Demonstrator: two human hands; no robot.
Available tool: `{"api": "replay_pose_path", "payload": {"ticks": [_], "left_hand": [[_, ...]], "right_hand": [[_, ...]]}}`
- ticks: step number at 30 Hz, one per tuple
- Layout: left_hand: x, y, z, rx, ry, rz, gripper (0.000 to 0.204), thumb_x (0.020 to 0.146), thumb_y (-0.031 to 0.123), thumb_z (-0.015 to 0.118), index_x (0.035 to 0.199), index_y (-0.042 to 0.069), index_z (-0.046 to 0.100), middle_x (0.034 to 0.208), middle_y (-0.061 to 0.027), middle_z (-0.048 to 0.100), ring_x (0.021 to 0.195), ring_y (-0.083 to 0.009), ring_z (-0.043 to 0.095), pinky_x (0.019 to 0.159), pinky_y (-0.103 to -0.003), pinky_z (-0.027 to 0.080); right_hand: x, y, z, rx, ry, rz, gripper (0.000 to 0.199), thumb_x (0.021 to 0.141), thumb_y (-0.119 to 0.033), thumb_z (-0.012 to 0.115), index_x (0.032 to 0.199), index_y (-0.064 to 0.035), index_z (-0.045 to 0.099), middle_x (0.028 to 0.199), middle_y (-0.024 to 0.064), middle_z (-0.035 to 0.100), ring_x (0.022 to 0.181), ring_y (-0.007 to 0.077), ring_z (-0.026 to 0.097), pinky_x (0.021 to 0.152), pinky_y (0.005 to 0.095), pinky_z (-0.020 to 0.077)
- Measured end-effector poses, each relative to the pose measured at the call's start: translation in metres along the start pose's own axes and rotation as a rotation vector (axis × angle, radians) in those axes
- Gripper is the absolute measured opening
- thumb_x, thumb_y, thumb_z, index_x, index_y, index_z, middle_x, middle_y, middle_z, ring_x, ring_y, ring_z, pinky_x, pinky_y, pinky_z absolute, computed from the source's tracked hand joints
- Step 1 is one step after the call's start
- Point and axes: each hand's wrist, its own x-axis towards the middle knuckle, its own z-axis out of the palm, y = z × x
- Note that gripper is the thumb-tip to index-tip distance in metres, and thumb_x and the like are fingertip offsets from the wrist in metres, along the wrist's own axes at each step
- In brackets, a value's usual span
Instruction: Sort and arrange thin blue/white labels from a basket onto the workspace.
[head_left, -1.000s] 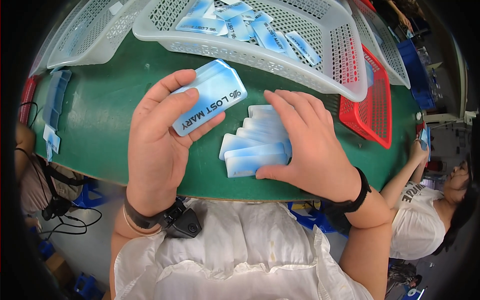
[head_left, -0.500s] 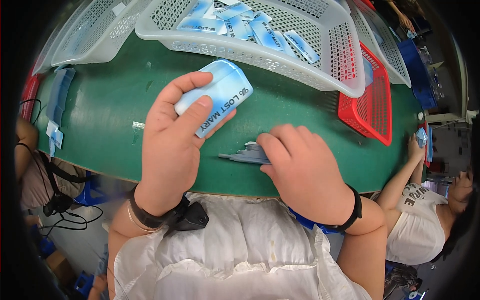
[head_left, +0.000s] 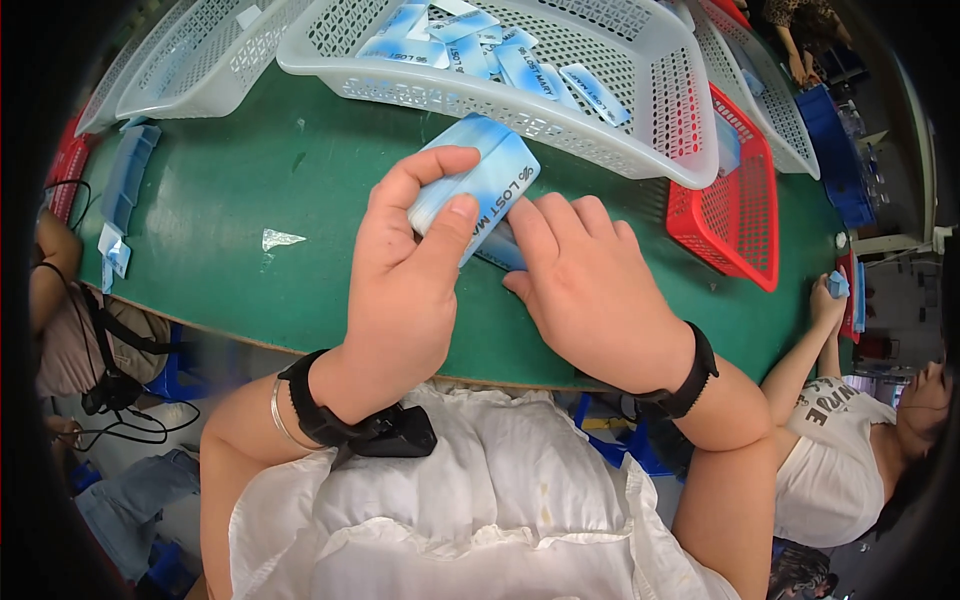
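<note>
My left hand [head_left: 410, 270] grips a light blue and white pouch [head_left: 490, 175], curved open, above the green table [head_left: 250, 190]. My right hand [head_left: 590, 290] lies just to its right, fingers pressed over a flat stack of the same blue packets [head_left: 497, 256], most of which is hidden under the hand. Its fingertips touch the lower edge of the held pouch. Both wrists wear black bands.
A white mesh basket [head_left: 640, 150] holding several blue packets stands at the back, another white basket [head_left: 190, 70] at the back left, a red basket [head_left: 740, 220] on the right. Blue packets [head_left: 125, 180] lie at the left edge. A seated person [head_left: 860, 440] is at the right.
The fanned stack under my right hand has been gathered flat and slid up against the pouch. My left hand has turned the pouch and brought it closer to my right hand.
</note>
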Motion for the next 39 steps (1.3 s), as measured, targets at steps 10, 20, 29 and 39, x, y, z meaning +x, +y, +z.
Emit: {"api": "replay_pose_path", "payload": {"ticks": [10, 20, 29, 39], "left_hand": [[0.008, -0.001, -0.002, -0.027, -0.052, -0.132, 0.032, 0.098, 0.011, 0.052, 0.128, 0.0, 0.044, 0.12, -0.0137, 0.056, 0.11, -0.0212, 0.057, 0.096, -0.036, 0.046], [0.024, 0.043, -0.009, 0.215, -0.113, -0.089, 0.034, 0.096, 0.008, 0.052, 0.125, -0.007, 0.044, 0.118, -0.017, 0.055, 0.107, -0.0242, 0.06, 0.097, -0.041, 0.051], [0.039, 0.07, -0.013, 0.321, -0.282, -0.3, 0.029, 0.094, 0.004, 0.049, 0.121, -0.004, 0.049, 0.116, -0.0147, 0.056, 0.1, -0.0227, 0.064, 0.086, -0.038, 0.058], [0.071, 0.066, -0.03, 0.277, -0.526, -0.508, 0.029, 0.093, 0.005, 0.053, 0.122, 0.001, 0.053, 0.117, -0.0085, 0.058, 0.102, -0.0171, 0.06, 0.083, -0.032, 0.057]], "right_hand": [[-0.003, 0.017, 0.003, 0.187, 0.025, 0.068, 0.04, 0.075, -0.02, 0.073, 0.102, -0.0018, 0.051, 0.091, 0.0147, 0.056, 0.086, 0.0346, 0.058, 0.07, 0.0432, 0.0496], [-0.006, 0.066, -0.03, 1.257, -0.273, 0.243, 0.055, 0.088, -0.037, 0.068, 0.123, 0.0026, 0.055, 0.101, 0.0011, 0.061, 0.088, 0.0069, 0.055, 0.076, 0.0219, 0.0466], [-0.013, 0.06, -0.055, 0.781, -0.202, 0.24, 0.051, 0.086, -0.032, 0.07, 0.122, 0.0009, 0.053, 0.103, 0.0068, 0.062, 0.089, 0.016, 0.059, 0.079, 0.0288, 0.0477], [0.019, 0.044, -0.028, 0.221, -0.121, 0.156, 0.047, 0.074, -0.014, 0.073, 0.113, 0.0001, 0.051, 0.1, 0.0202, 0.059, 0.096, 0.0387, 0.057, 0.078, 0.0445, 0.0465]]}}
